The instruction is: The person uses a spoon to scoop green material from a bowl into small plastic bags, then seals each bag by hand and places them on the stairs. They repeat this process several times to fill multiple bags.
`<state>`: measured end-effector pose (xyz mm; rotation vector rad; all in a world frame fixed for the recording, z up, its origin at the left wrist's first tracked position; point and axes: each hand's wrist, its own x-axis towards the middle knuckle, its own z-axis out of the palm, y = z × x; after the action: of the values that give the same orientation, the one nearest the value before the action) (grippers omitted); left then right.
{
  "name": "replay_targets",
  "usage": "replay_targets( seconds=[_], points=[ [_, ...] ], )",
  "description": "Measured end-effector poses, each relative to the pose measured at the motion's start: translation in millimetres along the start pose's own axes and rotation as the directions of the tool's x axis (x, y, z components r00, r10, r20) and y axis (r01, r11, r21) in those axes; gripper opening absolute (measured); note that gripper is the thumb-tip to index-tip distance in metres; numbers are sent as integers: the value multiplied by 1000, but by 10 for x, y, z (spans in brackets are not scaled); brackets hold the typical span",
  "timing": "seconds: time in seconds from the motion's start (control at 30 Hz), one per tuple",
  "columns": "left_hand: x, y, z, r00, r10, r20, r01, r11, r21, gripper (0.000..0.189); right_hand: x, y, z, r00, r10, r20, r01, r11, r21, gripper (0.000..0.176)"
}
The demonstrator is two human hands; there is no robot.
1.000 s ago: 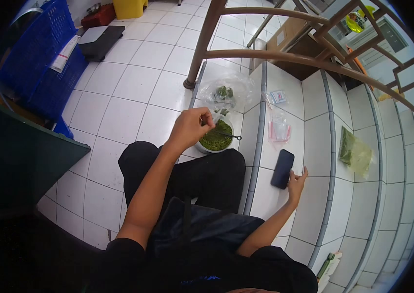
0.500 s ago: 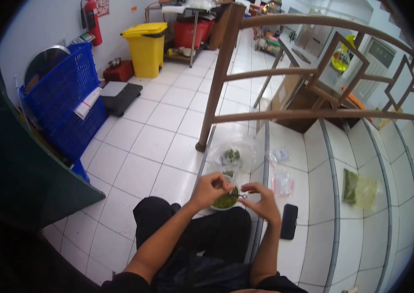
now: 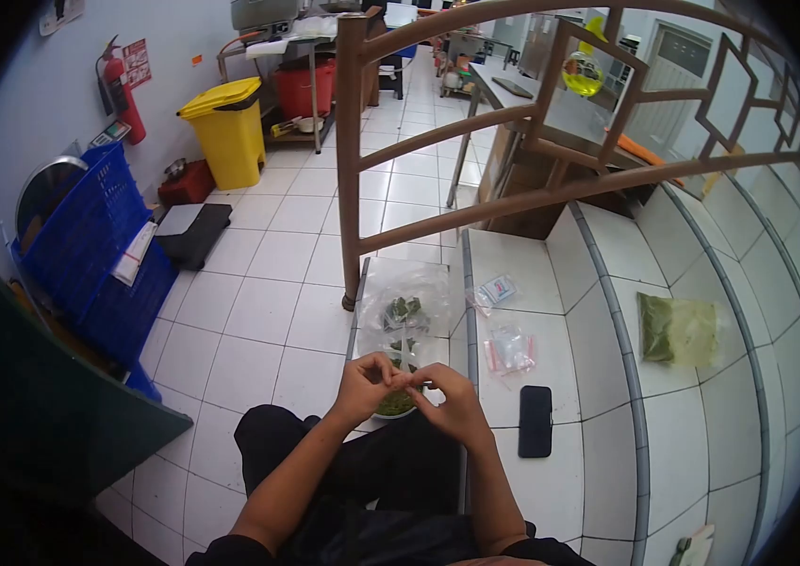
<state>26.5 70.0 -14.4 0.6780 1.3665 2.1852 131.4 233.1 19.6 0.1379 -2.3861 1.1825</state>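
Both of my hands meet over a round bowl point(image 3: 395, 407) of chopped green matter, set on the step before my knees. My left hand point(image 3: 364, 389) is closed in a pinch, its fingertips touching those of the other hand. My right hand point(image 3: 449, 400) pinches too, with thumb and forefinger together. What lies between the fingertips is too small to make out. Just beyond the fingers is a clear plastic bag point(image 3: 426, 283), with a clump of green leaves point(image 3: 404, 307) on or in it. Some smaller green pieces lie between bag and bowl.
On the step to my right are small clear plastic bags point(image 3: 510, 351), a printed packet point(image 3: 494, 291) and a phone point(image 3: 536, 422). Higher up lies a bag of green powder point(image 3: 675, 330). A brown metal railing point(image 3: 351, 170) stands ahead; blue crates point(image 3: 103, 255) are at the left.
My right hand has moved in against my left, and their fingertips now touch. The small dark ringed tool seen by my right fingers no longer shows. My view has tilted upward and turned right.
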Motion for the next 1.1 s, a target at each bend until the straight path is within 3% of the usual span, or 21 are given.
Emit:
replay_targets(
  seconds=[0.03,0.2,0.4,0.47,0.63,0.8,0.9,0.97,1.1],
  points=[
    [8,23,24,1000,3,5,-3,1000,6,34,1,8,-27,999,31,25,-33,996,82,24],
    [4,16,96,1000,24,1,-24,998,66,39,7,-47,-114,997,72,-5,-71,990,122,23],
    [-8,-9,111,1000,6,4,-5,999,-36,40,1,-56,-165,998,59,11,-60,990,130,22],
    [-21,-6,65,999,26,19,-28,994,109,41,2,-30,-163,999,37,35,-41,990,132,22],
    [-36,-61,21,993,116,39,-119,987,110,38,-18,48,-123,994,88,70,-104,957,271,14],
    [-54,-53,93,987,157,17,-158,985,74,34,-27,38,-81,990,138,44,-144,962,232,12],
    [-26,-64,99,996,81,-31,-72,973,221,35,-29,36,-63,992,126,11,-126,976,178,13],
    [-39,-26,176,998,19,-52,-17,999,35,33,-25,19,-55,996,91,-4,-90,988,128,15],
    [-52,3,206,997,-9,-81,11,1000,25,22,-21,-18,20,996,54,-70,-51,998,47,16]
  ],
)
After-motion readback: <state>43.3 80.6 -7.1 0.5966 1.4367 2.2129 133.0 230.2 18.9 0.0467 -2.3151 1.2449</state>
